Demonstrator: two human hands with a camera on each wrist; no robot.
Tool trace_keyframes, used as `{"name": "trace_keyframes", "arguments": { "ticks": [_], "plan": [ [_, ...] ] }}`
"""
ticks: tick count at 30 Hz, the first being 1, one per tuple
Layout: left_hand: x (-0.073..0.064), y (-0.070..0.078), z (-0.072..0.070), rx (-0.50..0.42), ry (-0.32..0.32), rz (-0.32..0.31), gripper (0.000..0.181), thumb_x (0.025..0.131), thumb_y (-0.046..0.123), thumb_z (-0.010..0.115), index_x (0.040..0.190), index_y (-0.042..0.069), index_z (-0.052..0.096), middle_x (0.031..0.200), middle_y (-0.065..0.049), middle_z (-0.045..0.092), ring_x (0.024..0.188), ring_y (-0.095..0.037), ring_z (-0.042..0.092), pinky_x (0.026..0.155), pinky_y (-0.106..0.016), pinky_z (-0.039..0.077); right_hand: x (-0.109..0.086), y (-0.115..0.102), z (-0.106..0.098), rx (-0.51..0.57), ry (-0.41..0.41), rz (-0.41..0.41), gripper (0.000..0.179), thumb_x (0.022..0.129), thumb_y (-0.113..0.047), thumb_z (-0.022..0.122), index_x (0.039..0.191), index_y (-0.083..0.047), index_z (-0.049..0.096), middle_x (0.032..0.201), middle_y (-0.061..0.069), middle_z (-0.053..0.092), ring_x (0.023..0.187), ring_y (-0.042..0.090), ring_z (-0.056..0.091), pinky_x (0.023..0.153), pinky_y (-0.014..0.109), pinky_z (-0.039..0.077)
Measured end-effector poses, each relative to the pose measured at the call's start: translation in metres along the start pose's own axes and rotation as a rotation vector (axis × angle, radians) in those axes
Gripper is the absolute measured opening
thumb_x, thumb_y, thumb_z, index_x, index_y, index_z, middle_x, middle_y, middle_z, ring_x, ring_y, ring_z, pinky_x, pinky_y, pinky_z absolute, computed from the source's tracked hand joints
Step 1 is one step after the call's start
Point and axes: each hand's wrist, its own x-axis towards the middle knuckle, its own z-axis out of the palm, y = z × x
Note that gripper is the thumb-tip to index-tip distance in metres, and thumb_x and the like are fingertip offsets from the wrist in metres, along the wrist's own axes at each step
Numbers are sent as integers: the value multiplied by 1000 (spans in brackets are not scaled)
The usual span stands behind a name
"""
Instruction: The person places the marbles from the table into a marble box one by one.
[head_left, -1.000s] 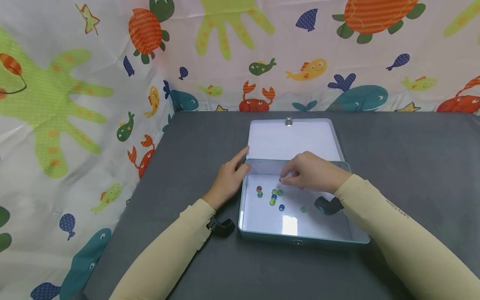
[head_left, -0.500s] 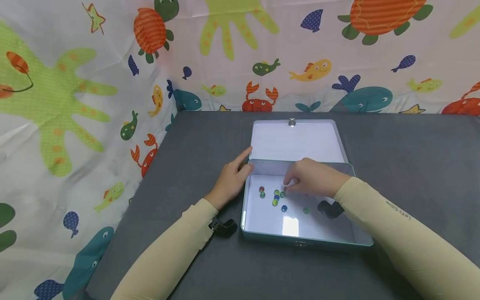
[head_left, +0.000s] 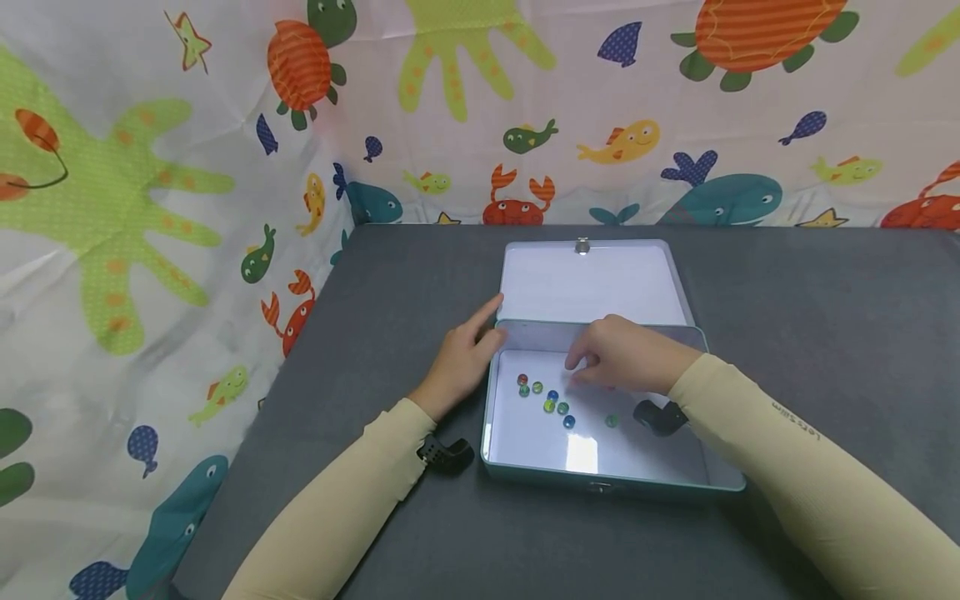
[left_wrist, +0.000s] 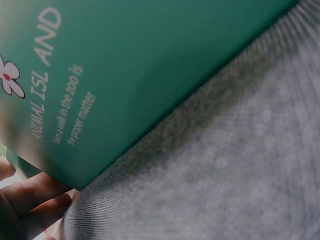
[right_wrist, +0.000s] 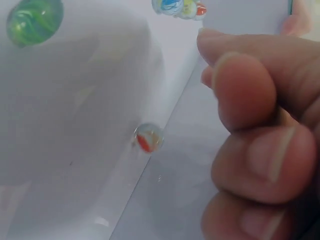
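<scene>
A shallow tin box (head_left: 675,467) with white inside and green outer walls lies on the table, its lid (head_left: 596,283) folded back. Several glass marbles (head_left: 549,406) are scattered over its floor. My left hand (head_left: 459,367) touches the left side of the box and lid with extended thumb and forefinger; in the left wrist view its fingers (left_wrist: 30,197) meet a corner of the green wall. Over the box floor hovers my right hand (head_left: 626,354), forefinger and thumb apart, nothing visible between them. Near its loosely bent fingers, the right wrist view shows a clear marble with red (right_wrist: 148,138).
A green marble (head_left: 612,421) sits apart, right of the others. The dark grey table (head_left: 420,275) surrounds the box. Behind and to the left hangs a sea-animal printed curtain (head_left: 450,142). A metal clasp (head_left: 582,246) marks the lid's far edge.
The marble cluster has spread: a yellow-green one rolled left, a green one toward the person. My right thumb and forefinger, close together one second ago, are apart. The left hand stays put.
</scene>
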Motion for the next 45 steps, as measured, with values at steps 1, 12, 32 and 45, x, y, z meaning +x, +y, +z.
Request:
{"name": "trace_keyframes", "arguments": {
  "ticks": [1, 12, 32, 45],
  "plan": [
    [0, 0, 0, -1, 1, 0, 63, 103, 41, 47, 164, 30, 39, 155, -7, 55, 104, -25, 61, 95, -45, 46, 0, 0, -1, -1, 1, -3, 18, 88, -9, 83, 105, -5, 83, 69, -4, 69, 60, 9, 57, 60, 28, 52],
    [-1, 1, -1, 8, 4, 6, 62, 104, 40, 47, 164, 30, 40, 155, -10, 55, 100, -25, 64, 100, -45, 49, -1, -2, -3, 23, 16, 12, 19, 89, -13, 84, 107, -6, 82, 62, -2, 64, 59, 11, 55, 58, 30, 49],
    [-1, 1, -1, 8, -5, 1, 62, 103, 40, 48, 164, 29, 39, 156, -10, 54, 125, -22, 63, 112, -49, 47, -9, -1, -12, 105, 73, 39, 21, 90, -14, 83, 109, -4, 81, 62, 0, 64, 56, 13, 57, 55, 29, 46],
    [0, 3, -2, 21, -14, -7, 63, 102, 40, 47, 164, 28, 41, 151, -13, 59, 122, -24, 66, 110, -49, 49, -18, -6, -20, 129, 172, 36, 25, 92, -18, 82, 113, -5, 81, 62, -4, 58, 60, 15, 51, 54, 29, 42]
  ]
}}
